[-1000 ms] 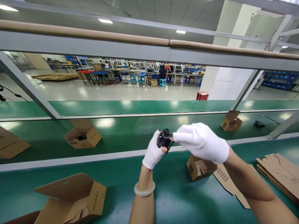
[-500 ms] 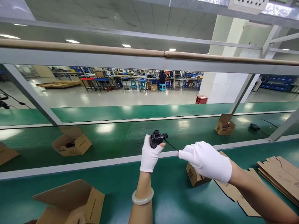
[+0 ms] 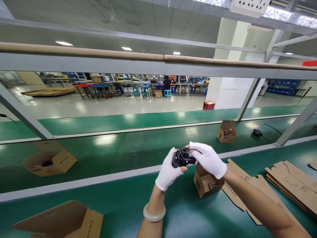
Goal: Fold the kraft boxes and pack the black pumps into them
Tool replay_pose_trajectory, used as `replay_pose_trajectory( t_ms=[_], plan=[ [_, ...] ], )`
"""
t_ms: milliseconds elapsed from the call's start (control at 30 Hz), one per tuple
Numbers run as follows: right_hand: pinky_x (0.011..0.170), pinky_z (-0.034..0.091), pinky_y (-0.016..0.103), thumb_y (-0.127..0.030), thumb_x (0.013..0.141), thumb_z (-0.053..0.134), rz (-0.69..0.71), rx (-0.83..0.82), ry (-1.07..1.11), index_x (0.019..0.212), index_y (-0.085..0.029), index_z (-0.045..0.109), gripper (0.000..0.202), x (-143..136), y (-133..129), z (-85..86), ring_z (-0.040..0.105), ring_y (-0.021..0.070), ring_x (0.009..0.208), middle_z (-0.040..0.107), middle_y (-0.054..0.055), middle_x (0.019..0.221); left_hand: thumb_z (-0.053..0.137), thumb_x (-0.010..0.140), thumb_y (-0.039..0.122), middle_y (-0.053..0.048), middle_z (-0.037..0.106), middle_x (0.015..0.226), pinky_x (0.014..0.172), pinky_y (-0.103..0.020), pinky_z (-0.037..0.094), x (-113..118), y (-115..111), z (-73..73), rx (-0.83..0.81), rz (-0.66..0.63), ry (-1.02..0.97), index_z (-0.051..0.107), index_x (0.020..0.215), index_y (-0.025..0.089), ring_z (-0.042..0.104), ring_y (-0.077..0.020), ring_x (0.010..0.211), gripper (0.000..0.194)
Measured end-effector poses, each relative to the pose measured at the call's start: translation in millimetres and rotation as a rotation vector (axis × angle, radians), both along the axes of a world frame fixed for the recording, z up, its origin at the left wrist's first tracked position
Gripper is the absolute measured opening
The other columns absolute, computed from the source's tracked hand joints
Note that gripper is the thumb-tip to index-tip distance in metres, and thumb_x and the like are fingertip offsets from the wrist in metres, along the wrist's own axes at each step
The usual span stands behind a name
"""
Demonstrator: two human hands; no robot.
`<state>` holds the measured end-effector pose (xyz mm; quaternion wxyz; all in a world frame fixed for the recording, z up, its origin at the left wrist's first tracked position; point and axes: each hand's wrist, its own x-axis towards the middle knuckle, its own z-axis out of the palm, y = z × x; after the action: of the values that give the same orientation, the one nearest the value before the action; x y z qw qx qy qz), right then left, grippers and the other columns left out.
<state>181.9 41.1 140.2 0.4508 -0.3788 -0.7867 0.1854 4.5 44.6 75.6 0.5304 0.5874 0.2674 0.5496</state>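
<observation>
My left hand point(image 3: 167, 172), in a white glove with bare fingertips, is closed around a small black device point(image 3: 178, 161) above the bench. A thin black cable point(image 3: 183, 154) lies looped over the device's top. My right hand point(image 3: 210, 160), gloved the same way, pinches at the device's upper right side, where the cable runs to its fingertips. Just below the right hand stands an open cardboard box point(image 3: 206, 185) on the green bench, partly hidden by that hand. What kind of device it is I cannot make out.
Flattened cartons point(image 3: 292, 185) lie at right. A large open carton point(image 3: 89, 224) stands front left. On the green belt point(image 3: 138, 145) behind are an open box point(image 3: 53, 163) at left, another box point(image 3: 227, 134) and a black corded device point(image 3: 257, 133) at right. Metal posts point(image 3: 250, 99) rise beyond.
My right hand has come in from the right to the device. The cable was stretched straight between the hands and now loops over the device. The view has shifted slightly right.
</observation>
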Motion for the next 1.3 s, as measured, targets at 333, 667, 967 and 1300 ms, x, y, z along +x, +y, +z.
replay_pose_trajectory(
  t_ms=[333, 667, 967, 1300],
  plan=[
    [0.082, 0.047, 0.033, -0.016, 0.085, 0.056, -0.008, -0.017, -0.408, 0.117, -0.020, 0.055, 0.032, 29.7, -29.1, 21.9, 0.056, 0.0193, 0.092, 0.057, 0.005, 0.103, 0.054, 0.071, 0.074, -0.015, 0.054, 0.127, 0.101, -0.041, 0.041, 33.8, -25.9, 8.1, 0.002, -0.048, -0.011, 0.042, 0.127, 0.019, 0.050, -0.0311, 0.119, 0.079],
    [0.055, 0.045, 0.029, -0.002, 0.083, 0.051, 0.120, 0.025, -1.437, 0.112, -0.014, 0.059, 0.033, 65.6, -34.4, 8.3, 0.061, 0.0212, 0.067, 0.059, 0.011, 0.095, 0.075, 0.059, 0.047, -0.023, 0.028, 0.147, 0.114, -0.047, 0.020, 70.4, -42.1, -87.6, -0.111, 0.051, 0.755, 0.018, 0.146, 0.010, 0.022, -0.0377, 0.138, 0.111],
    [0.056, 0.045, 0.028, -0.013, 0.073, 0.070, 0.357, -0.203, -1.524, 0.107, -0.022, 0.065, 0.035, 40.4, -3.2, -53.9, 0.064, 0.0219, 0.071, 0.064, 0.007, 0.091, 0.048, 0.068, 0.019, -0.020, 0.044, 0.137, 0.112, -0.040, 0.027, 91.7, -34.9, -137.4, 0.014, 0.154, 0.725, 0.026, 0.142, 0.007, 0.035, -0.0286, 0.133, 0.078],
    [0.080, 0.051, 0.030, -0.023, 0.090, 0.043, 0.162, -0.618, -0.307, 0.099, -0.017, 0.065, 0.025, 81.7, 36.6, -51.0, 0.065, 0.0149, 0.077, 0.068, 0.003, 0.093, 0.039, 0.081, 0.031, -0.016, 0.062, 0.119, 0.093, -0.040, 0.047, -18.5, 56.6, -135.5, -0.017, 0.376, 0.661, 0.049, 0.130, 0.008, 0.062, -0.0266, 0.104, 0.055]
  ],
)
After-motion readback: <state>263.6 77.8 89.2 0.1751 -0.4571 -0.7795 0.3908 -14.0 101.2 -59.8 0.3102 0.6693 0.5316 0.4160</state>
